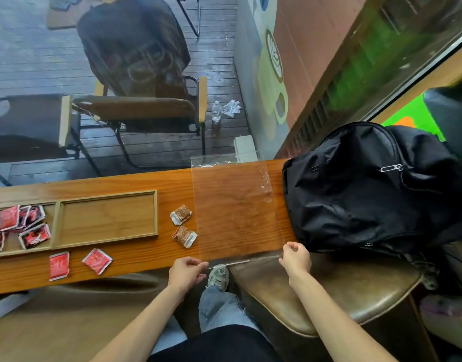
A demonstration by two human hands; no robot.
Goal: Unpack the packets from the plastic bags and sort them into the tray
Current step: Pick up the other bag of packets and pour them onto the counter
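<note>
Now | plastic bag (pixel 237 212): clear, flat, empty | hands: left (pixel 186 274), right (pixel 295 258) pinch its corners

Both bare forearms reach forward. The left hand (pixel 187 273) pinches with curled fingers; well apart to its right, the right hand (pixel 295 258) pinches likewise, knuckles up.

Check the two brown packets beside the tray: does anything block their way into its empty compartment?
Nothing visible does. The brown packets lie on bare table right of the tray, whose near compartment is empty. Both hands pinch the plastic bag.
</note>
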